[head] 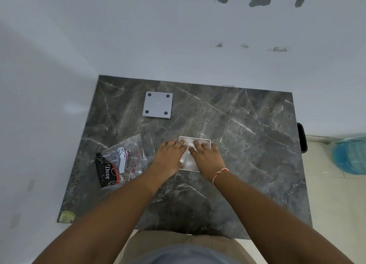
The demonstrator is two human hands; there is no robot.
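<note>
A white tissue (189, 158) lies flat on a square white plate-like base (206, 140) in the middle of a dark marble table (247, 144). My left hand (170, 156) presses on the tissue's left part with fingers spread and straight. My right hand (207, 156) presses on its right part in the same flat way, a red and white thread around its wrist. The tissue is mostly hidden under both hands.
A grey square plate (157, 104) with four dark corner dots lies at the back left. A clear tissue packet (126, 156) and a black Dove pack (106, 170) lie left of my hands. White walls bound the table behind and left. A blue bag (348, 154) sits on the floor at right.
</note>
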